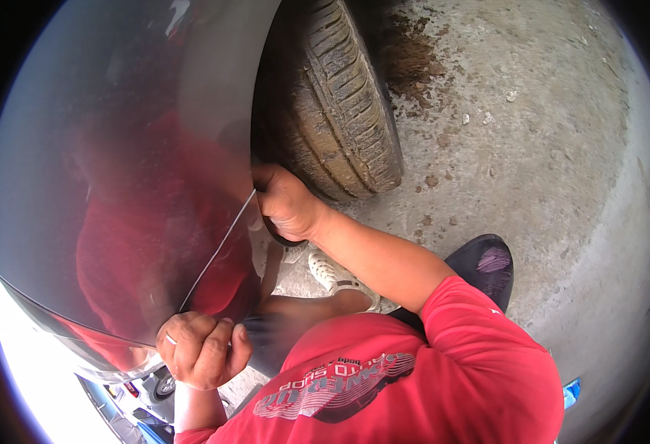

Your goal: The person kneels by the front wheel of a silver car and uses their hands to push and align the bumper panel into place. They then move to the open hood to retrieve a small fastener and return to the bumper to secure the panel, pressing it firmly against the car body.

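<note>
A dark, glossy car body panel (140,96) fills the left side and mirrors my red shirt. A thin seam (217,250) runs down from the wheel arch, parting this panel from the bumper (225,285). At the seam's upper end, my right hand (291,206) grips the bumper's edge at the wheel arch; its fingertips are hidden behind it. My left hand (203,351), with a ring on one finger, is closed against the car at the seam's lower end. Whatever it may hold is hidden inside the curled fingers.
A muddy tire (343,103) stands close above my right hand. Rough concrete (532,163) with dirt and small stones spreads to the right. Below me show a light perforated clog (328,272) and a dark shoe (487,270). Another vehicle (151,392) is at lower left.
</note>
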`<state>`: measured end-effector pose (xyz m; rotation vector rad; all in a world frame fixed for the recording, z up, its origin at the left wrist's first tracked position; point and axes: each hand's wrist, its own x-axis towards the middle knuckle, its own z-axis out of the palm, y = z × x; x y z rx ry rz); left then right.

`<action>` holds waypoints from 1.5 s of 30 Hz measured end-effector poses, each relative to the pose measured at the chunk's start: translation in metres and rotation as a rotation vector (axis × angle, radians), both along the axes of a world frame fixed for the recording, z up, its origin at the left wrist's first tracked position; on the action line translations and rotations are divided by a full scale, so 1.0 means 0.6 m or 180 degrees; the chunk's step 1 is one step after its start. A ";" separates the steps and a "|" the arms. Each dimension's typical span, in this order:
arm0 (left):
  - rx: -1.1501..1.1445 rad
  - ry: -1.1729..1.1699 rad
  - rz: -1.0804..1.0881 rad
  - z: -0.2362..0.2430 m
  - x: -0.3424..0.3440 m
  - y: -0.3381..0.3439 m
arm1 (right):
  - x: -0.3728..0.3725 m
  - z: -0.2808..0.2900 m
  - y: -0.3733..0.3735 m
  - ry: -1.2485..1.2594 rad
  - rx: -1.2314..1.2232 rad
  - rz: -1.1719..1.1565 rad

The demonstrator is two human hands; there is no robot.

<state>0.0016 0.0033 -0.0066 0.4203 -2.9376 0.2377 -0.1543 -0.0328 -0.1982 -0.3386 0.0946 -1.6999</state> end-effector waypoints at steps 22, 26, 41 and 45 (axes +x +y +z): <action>0.0085 -0.0722 -0.0141 0.042 -0.049 -0.012 | -0.013 0.000 0.016 -0.0861 -0.0178 0.0801; -0.0308 -0.1728 -0.0583 0.081 -0.130 -0.027 | -0.017 0.001 0.018 -0.0915 -0.0152 0.0751; -0.1911 -0.4776 -0.0452 0.018 -0.370 -0.046 | -0.022 0.026 0.034 -0.0341 0.0219 0.0521; -0.1462 -0.4898 -0.0399 0.006 -0.394 -0.054 | -0.020 0.004 0.017 -0.0182 -0.0053 0.0396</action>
